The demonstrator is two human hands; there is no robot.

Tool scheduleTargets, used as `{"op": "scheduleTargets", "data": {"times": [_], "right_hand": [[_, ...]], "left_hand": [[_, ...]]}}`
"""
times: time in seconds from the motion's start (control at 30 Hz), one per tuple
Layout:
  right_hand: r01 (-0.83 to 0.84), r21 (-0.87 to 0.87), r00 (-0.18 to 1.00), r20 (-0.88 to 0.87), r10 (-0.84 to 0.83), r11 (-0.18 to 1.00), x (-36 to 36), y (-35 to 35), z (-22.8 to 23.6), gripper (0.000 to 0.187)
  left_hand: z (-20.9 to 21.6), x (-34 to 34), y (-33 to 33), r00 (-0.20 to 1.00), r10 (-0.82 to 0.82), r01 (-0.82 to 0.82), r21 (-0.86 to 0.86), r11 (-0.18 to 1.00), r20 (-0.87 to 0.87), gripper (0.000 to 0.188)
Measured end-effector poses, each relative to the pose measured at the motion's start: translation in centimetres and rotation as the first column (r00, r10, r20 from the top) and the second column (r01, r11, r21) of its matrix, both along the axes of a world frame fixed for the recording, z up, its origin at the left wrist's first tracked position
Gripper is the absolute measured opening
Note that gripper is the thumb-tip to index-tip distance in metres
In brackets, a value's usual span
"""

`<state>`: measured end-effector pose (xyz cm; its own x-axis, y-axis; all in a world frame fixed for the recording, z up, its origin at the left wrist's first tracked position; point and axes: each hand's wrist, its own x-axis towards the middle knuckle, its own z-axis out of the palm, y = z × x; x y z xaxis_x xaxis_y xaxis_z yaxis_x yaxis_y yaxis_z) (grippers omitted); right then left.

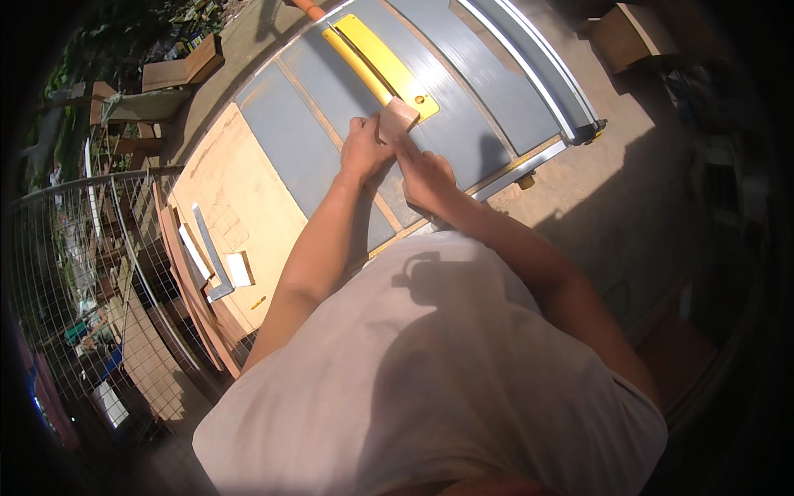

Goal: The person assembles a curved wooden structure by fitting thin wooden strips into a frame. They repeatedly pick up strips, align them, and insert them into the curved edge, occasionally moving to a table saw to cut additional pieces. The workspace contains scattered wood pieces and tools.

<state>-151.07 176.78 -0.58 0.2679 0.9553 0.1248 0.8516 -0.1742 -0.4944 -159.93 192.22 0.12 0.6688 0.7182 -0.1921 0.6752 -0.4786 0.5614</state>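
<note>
A small wooden block (397,121) is between my two hands at the near end of the yellow insert plate (389,70) of a table saw (302,136). My left hand (364,150) grips its left side with bent fingers. From the near right, my right hand (428,178) presses fingers against the block, the index finger stretched along it. A dark slot runs lengthwise through the plate, beyond the block; I cannot make out a blade there. The block's underside is hidden.
Left of the saw lies a plywood board (240,157) with a metal square (217,256), a white-faced piece (239,269) and a yellow pencil (258,302). A rip fence (546,74) spans the saw's right side. Wire mesh (74,281) stands far left; a wooden box (633,37) sits upper right.
</note>
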Motion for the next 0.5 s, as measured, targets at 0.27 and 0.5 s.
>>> {"op": "scheduleTargets", "data": {"times": [0.27, 0.5], "right_hand": [[0.099, 0.142, 0.995, -0.032, -0.095, 0.985, 0.0, 4.1, -2.1, 0.027], [0.167, 0.178, 0.983, 0.039, -0.177, 0.97, -1.2, 5.4, -2.9, 0.011]], "left_hand": [[-0.9, -0.3, 1.9, 0.993, -0.086, 0.09, -0.045, 0.995, 0.084, 0.071], [-2.6, -0.9, 4.2, 0.988, -0.083, 0.096, -0.096, 0.991, 0.127, 0.05]]}}
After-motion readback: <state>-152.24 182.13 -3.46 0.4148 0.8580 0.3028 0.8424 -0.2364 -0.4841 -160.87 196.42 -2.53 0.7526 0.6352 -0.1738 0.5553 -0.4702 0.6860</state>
